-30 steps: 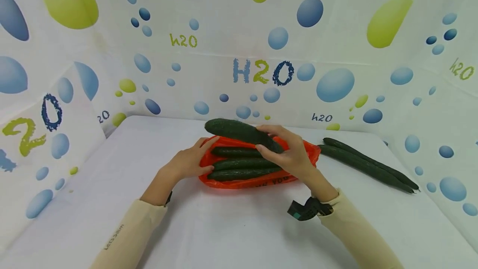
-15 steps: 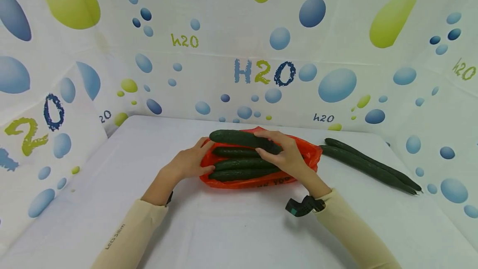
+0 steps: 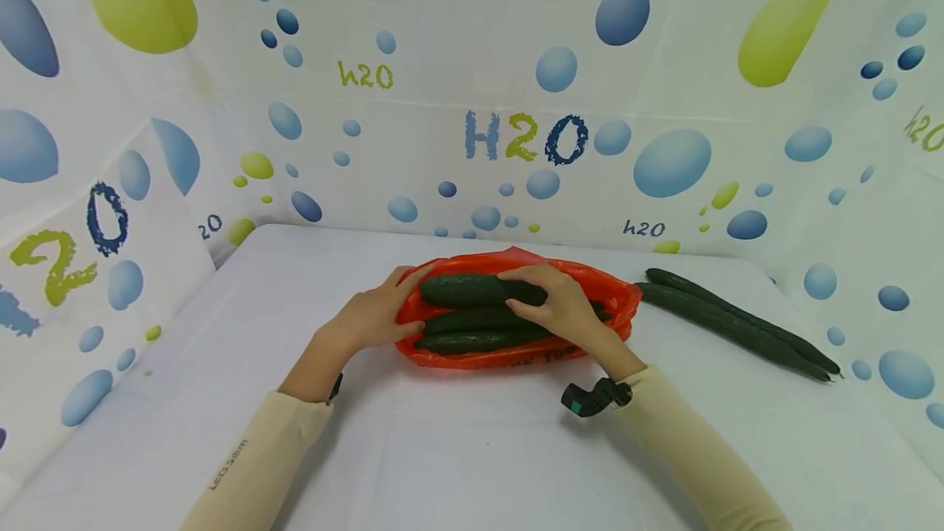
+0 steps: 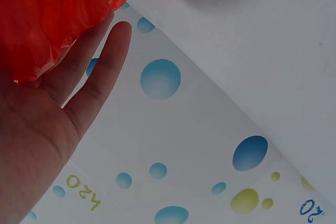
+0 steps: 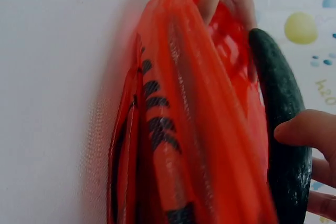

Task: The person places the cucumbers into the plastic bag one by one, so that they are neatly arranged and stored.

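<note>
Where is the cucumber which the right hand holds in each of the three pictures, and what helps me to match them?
Head: the cucumber is near the centre, over the open red bag, in the right hand.
Left wrist: not visible.
Right wrist: the cucumber runs down the right side to the bottom edge.
Shared landmark: the red bag, upper left in the left wrist view.

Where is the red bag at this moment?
In the head view, the red bag sits on the table just below the picture's centre, with the left hand at its left end and two loose cucumbers to its right.
</note>
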Demonstrator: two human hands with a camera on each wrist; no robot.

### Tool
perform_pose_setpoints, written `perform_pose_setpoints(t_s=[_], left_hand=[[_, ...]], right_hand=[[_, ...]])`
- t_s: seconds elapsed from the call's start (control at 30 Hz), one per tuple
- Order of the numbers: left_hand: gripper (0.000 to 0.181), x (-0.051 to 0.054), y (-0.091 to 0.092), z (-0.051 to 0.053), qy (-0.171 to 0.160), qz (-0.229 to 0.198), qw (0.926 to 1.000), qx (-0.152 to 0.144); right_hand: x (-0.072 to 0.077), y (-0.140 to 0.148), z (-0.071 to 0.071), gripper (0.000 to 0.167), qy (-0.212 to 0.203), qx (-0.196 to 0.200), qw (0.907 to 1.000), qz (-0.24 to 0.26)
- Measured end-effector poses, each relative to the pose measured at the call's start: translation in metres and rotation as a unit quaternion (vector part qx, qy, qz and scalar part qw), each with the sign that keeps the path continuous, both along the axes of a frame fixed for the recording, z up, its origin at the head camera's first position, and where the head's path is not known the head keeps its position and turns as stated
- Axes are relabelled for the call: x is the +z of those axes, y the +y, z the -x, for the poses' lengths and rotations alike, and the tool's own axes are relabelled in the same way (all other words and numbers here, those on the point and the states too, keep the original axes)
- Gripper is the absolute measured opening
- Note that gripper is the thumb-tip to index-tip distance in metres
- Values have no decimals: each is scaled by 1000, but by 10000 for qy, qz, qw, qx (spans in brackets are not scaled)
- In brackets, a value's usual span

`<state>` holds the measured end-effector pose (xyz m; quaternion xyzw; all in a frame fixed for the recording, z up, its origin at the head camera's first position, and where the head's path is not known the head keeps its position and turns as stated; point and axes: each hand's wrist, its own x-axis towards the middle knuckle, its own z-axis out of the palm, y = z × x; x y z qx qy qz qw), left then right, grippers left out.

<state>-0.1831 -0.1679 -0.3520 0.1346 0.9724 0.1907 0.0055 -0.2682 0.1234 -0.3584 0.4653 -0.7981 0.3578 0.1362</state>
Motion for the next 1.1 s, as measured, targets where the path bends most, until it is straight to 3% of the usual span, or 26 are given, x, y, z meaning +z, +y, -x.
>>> perform_pose_setpoints(t_s=[0.17,0.53,0.9,1.1], left_hand=[[84,0,0,1,-11,31,10000,-5],[84,-1,1,1,-54,83,9999,22],[84,0,1,-1,-14,121,9999,20],[84,1,1,1,-22,106,9999,-16]], right_hand=[[-3,-2,3,39,-140,-304,9985,-433],[-18,-9,10,37,-705,-428,9916,-997],[-17,-8,12,42,-1012,-259,9857,-1319],[-15,-6,10,44,-1195,-366,9830,-1342]])
